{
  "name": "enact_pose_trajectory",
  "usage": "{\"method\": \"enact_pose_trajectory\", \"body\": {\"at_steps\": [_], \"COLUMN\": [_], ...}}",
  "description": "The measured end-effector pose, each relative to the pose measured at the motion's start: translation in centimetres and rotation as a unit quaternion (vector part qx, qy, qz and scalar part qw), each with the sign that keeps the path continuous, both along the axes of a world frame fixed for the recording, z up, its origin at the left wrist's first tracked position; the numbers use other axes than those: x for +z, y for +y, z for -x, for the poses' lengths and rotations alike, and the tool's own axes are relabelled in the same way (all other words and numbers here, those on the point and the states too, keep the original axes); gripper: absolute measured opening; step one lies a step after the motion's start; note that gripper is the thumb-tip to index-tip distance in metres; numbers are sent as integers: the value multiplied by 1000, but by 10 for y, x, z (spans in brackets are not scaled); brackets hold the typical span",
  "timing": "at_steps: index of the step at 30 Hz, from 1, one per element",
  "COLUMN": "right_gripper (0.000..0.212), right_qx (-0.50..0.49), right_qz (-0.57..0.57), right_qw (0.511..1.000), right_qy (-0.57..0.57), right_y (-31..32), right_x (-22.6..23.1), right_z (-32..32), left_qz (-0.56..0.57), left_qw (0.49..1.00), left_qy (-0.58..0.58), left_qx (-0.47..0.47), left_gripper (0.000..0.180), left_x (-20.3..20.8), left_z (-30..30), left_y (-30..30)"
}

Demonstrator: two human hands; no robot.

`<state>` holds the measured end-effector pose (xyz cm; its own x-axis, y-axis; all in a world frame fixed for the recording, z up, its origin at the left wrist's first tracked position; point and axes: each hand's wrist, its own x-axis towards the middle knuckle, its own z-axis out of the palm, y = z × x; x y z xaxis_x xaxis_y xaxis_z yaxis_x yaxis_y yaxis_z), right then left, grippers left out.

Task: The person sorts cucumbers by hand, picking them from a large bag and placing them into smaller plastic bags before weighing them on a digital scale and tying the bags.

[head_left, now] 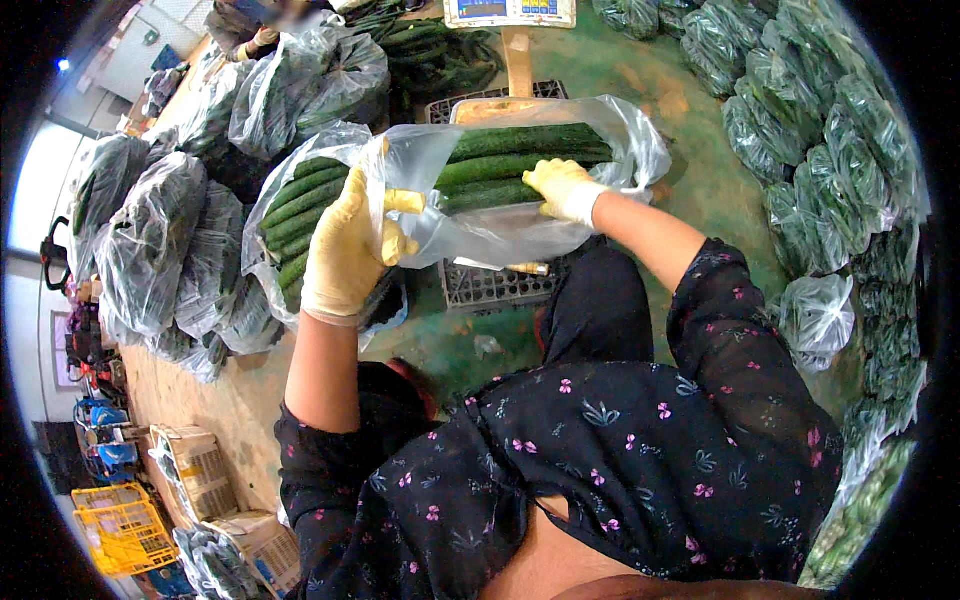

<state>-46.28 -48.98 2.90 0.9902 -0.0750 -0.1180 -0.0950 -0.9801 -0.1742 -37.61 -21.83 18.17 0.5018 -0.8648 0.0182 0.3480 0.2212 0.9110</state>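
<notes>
Curled round the filmy edge of the clear plastic bag, your left hand, in a pale-yellow glove, grips the film between thumb and fingers. Your right hand, gloved the same, lies over the near side of the long dark-green cucumbers with fingers bent — can't tell whether they're pinching film or only pressing on the cucumbers.

Those cucumbers lie sideways in a row inside the bag, in front of you and just this side of the beige scale post with its blue-lit display. Below the bag, toward your knees, a black slotted plastic crate shows. Just left of your left hand — another clear bag filled with cucumbers.

Further left you've got a heap of stuffed clear bags, with loose dark cucumbers piled beyond. At the top left, another person's gloved hand shows. More filled bags line your right. Lower left: brown cardboard boxes and a yellow plastic basket. Worn green floor runs between.
</notes>
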Motion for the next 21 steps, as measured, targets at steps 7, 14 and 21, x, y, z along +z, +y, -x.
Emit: {"method": "enact_pose_trajectory", "body": {"at_steps": [7,14,21], "right_gripper": [37,35,40], "right_qx": [98,39,75], "right_qz": [42,-88,-35], "right_qw": [986,990,989], "right_qy": [127,108,-121], "right_y": [49,39,42], "right_x": [-2,-3,-3], "right_z": [-5,-10,-46], "left_qz": [10,14,-43], "left_qw": [999,998,997], "left_qy": [36,49,-41], "left_qx": [9,-32,-52], "left_gripper": [55,58,43], "left_x": [13,4,-6], "left_z": [-10,-25,-15], "left_y": [-14,2,12]}}
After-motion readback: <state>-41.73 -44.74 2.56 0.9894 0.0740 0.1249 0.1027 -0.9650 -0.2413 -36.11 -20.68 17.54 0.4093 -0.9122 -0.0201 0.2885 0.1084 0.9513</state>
